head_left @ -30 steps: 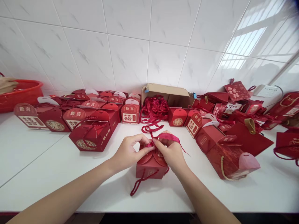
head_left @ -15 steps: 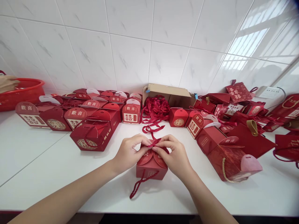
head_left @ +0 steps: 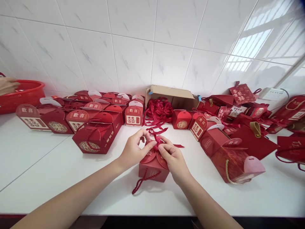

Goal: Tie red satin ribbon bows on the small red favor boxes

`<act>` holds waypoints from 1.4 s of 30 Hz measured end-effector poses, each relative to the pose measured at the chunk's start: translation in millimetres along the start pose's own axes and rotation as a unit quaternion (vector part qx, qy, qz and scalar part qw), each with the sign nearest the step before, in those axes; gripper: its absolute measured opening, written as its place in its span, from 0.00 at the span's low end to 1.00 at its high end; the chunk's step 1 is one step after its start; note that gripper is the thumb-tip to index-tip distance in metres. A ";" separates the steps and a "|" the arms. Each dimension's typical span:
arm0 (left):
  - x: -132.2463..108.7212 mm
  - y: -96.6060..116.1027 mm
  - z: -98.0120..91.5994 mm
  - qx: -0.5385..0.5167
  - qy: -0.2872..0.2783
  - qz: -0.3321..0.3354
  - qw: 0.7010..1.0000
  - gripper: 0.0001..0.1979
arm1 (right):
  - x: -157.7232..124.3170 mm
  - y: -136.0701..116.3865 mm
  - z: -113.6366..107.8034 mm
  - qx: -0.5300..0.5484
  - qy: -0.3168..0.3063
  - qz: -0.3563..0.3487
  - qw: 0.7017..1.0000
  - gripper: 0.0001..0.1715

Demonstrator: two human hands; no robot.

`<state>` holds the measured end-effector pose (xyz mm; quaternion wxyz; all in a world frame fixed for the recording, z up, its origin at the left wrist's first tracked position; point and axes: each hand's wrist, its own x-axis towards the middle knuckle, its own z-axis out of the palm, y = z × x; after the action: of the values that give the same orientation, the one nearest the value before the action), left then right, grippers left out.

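Note:
A small red gift box (head_left: 153,173) stands on the white table in front of me, its rounded flaps folded together on top. My left hand (head_left: 135,149) pinches a red ribbon (head_left: 158,139) at the top of the box between thumb and fingers. From the other side, my right hand (head_left: 175,157) grips the same ribbon close to its knot or loop; the fingers partly hide it. One ribbon tail sticks out to the right behind my right hand. A twisted red cord handle (head_left: 137,186) droops from the near side of the box onto the table.
Rows of red gift boxes (head_left: 92,136) stand at left. A heap of red ribbon (head_left: 159,109) spills from a cardboard box (head_left: 171,92) by the tiled wall. More boxes and bags (head_left: 234,162) crowd the right. Another person's hand (head_left: 8,86) is over a red basin (head_left: 30,85).
The ribbon at the box top now stands up in a loop, with a tail out to the right. My right hand has lowered slightly, and my left fingers have lifted a little.

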<state>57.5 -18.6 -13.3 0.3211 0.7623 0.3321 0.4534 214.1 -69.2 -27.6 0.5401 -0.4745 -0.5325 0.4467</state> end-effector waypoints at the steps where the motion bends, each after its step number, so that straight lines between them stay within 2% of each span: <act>1: -1.5 2.5 -1.4 0.027 -0.017 0.010 0.999 0.06 | -0.6 -0.2 0.6 0.001 0.001 -0.002 1.000 0.15; 4: -5.8 9.0 -4.3 0.064 -0.076 0.006 0.995 0.07 | -2.3 -2.5 0.5 0.003 -0.011 -0.003 1.000 0.14; 8: -5.8 9.6 -5.9 0.049 -0.060 -0.049 0.996 0.06 | -4.9 -8.2 -7.3 -0.008 -0.027 0.008 1.000 0.16; 11: -4.1 9.2 -10.7 0.031 -0.072 -0.051 0.996 0.05 | -9.5 -13.5 -19.4 -0.097 -0.024 -0.013 0.995 0.15; 14: -3.6 11.5 -17.2 0.030 -0.100 -0.024 0.994 0.04 | -20.5 -24.2 -31.3 -0.242 -0.006 -0.091 0.966 0.08; 16: -3.6 13.0 -20.4 0.029 -0.114 0.009 0.993 0.04 | -31.0 -36.2 -37.2 -0.313 -0.017 -0.132 0.940 0.07; 20: -1.7 13.2 -23.7 0.026 -0.140 0.050 0.989 0.05 | -41.6 -61.6 -45.7 -0.387 -0.076 -0.130 0.910 0.09; 22: 0.6 13.6 -25.0 0.026 -0.156 0.048 0.986 0.04 | -33.6 -67.3 -47.8 -0.392 -0.088 -0.164 0.901 0.10; 25: 4.4 16.8 -27.7 0.041 -0.188 0.044 0.980 0.04 | -9.3 -63.7 -46.1 -0.354 -0.152 -0.245 0.889 0.16; 28: 7.4 22.5 -31.7 0.071 -0.214 0.053 0.973 0.04 | 11.6 -53.0 -41.2 -0.301 -0.219 -0.253 0.893 0.14; 33: 11.1 29.1 -39.7 0.122 -0.241 0.070 0.960 0.04 | 15.5 -39.9 -40.4 -0.295 -0.215 -0.252 0.896 0.14; 38: 15.8 29.2 -44.6 0.149 -0.249 0.080 0.954 0.04 | 7.1 -36.5 -43.1 -0.364 -0.251 -0.261 0.858 0.23; 42: 20.3 27.2 -46.1 0.149 -0.256 0.063 0.953 0.05 | 4.5 -35.2 -40.0 -0.392 -0.255 -0.282 0.838 0.20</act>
<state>29.2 -9.3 35.6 0.2490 0.9112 0.2539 0.2080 253.4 -71.6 8.5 0.2563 -0.3455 -0.8927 0.1342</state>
